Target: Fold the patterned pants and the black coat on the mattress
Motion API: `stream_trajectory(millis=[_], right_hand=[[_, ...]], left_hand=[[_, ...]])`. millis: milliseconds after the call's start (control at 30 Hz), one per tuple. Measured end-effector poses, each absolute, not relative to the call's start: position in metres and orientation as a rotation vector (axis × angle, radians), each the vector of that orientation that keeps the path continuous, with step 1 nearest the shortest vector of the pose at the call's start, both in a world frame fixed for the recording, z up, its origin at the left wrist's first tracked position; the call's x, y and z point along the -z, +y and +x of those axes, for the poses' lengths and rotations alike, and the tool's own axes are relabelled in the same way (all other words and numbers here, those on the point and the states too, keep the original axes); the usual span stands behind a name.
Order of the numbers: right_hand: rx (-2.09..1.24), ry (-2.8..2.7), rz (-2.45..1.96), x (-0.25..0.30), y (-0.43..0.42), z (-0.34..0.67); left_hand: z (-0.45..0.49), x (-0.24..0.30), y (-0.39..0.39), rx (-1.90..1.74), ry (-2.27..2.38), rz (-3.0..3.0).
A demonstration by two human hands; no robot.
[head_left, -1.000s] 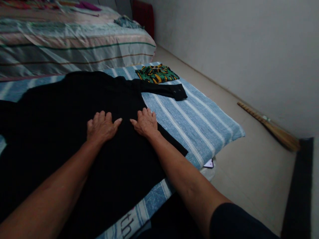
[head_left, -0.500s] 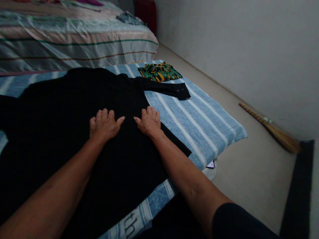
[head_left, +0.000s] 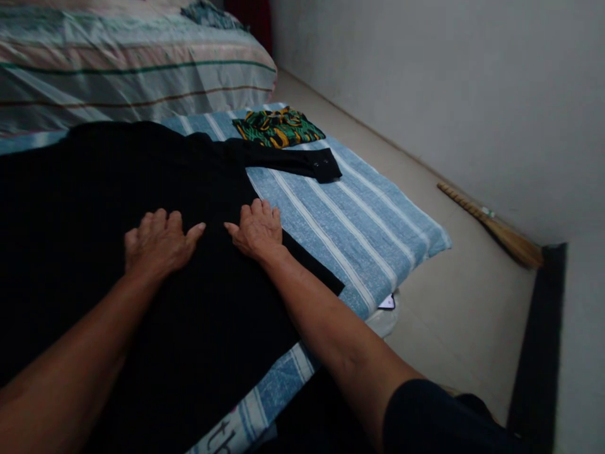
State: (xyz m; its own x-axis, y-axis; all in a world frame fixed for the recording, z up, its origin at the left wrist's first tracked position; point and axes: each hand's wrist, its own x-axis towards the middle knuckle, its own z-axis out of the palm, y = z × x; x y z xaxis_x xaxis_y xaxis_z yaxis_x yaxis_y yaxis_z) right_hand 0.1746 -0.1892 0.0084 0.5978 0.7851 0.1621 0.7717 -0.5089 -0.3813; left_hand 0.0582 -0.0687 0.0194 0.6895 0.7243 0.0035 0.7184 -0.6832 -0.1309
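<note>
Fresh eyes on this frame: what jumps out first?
The left hand and right hand lie flat, side by side, on a big black garment spread over a blue striped cloth, centre frame. A folded green and yellow patterned cloth sits at that cloth's far end, and a broom lies on the floor by the right-hand wall.

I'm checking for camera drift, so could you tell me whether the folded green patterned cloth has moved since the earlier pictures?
No. The green patterned cloth still lies just beyond the black sleeve cuff on the striped sheet; only the view shifted.
</note>
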Motion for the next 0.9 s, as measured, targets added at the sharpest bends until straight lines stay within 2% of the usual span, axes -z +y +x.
stream_trajectory(millis=[267,900], right_hand=[[-0.003,-1.243,-2.397,-0.0069,-0.1885,0.1756],[-0.081,-1.243,-2.413,-0.0122,-0.1911,0.1729]], left_hand=[[0.0605,-0.0202,-0.0672,-0.155,-1.194,-2.752],[0.0574,-0.0195,-0.0698,-0.075,-1.234,-2.804]])
